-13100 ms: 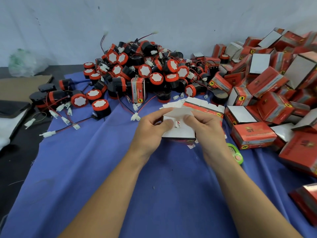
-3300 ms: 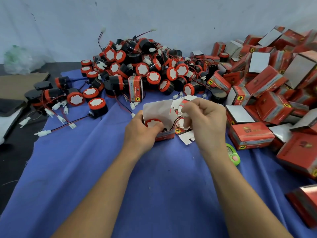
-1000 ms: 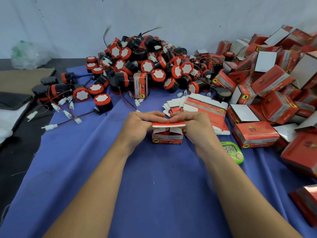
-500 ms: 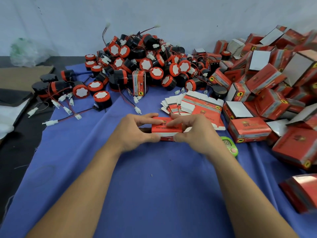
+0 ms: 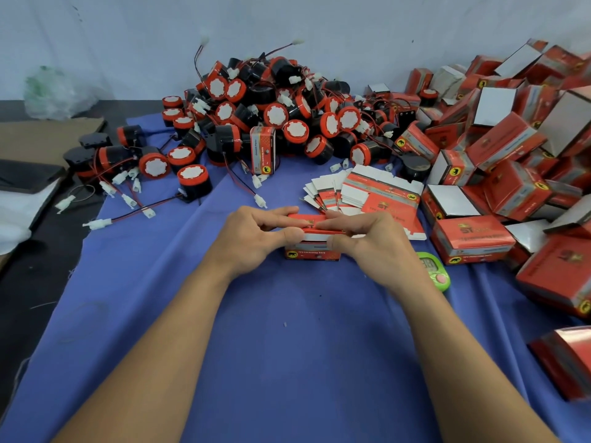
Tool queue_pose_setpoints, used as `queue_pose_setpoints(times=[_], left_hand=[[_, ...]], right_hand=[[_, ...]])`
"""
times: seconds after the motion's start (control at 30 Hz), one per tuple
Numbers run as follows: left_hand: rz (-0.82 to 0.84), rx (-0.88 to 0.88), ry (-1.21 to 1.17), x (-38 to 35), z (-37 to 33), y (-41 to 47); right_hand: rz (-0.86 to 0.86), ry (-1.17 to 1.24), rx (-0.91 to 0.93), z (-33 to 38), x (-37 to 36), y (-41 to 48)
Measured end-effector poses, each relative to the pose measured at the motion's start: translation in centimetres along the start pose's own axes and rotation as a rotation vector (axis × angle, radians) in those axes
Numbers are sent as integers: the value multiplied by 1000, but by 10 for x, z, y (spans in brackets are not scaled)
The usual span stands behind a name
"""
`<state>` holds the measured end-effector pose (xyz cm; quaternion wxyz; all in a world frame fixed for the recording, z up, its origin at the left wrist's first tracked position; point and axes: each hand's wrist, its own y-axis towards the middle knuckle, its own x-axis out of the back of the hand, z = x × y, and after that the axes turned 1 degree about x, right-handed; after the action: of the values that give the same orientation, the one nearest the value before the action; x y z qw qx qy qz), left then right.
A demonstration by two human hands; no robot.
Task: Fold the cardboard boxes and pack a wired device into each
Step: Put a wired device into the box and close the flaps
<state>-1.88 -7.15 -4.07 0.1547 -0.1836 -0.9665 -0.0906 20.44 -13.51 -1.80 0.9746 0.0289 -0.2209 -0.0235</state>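
Lid flap (image 5: 315, 231) lower than half-second ago, nearly shut. Red box (image 5: 311, 254), black animal logo on front, sits on blue cloth (image 5: 287, 346). Left hand (image 5: 252, 241), right hand (image 5: 375, 244) pinch lid: fingers (image 5: 278, 219) on top, thumbs at front edge.

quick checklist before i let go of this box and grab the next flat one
1. Grip on the red box: ok, left hand and right hand both pinch its lid.
2. Lid fully tucked: not ok, a white strip shows under its front edge.
3. Wire all inside: cannot tell, the lid hides it.
4. Next blank in sight: ok, stack of flat boxes lies just behind.
5. Devices to pack: ok, pile of devices at the back.
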Motion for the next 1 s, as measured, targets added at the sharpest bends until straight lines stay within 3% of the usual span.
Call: queue_pose_setpoints(times=[0.23, 0.4, 0.77, 0.9, 1.0], left_hand=[[-24, 3, -141, -5, 0, -2], [-29, 48, -176, -8, -1, -3], [-190, 66, -97, -20, -2, -1], [-183, 62, -116, -23, -2, -2], [-169, 50, -78, -26, -4, -6]], right_hand=[[-108, -95, 81, 4, -11, -6], [-57, -190, 82, 5, -11, -10], [-98, -810, 261, 9, -19, -36], [-29, -1032, 289, 7, -25, -47], [15, -1060, 287, 8, -29, -53]])
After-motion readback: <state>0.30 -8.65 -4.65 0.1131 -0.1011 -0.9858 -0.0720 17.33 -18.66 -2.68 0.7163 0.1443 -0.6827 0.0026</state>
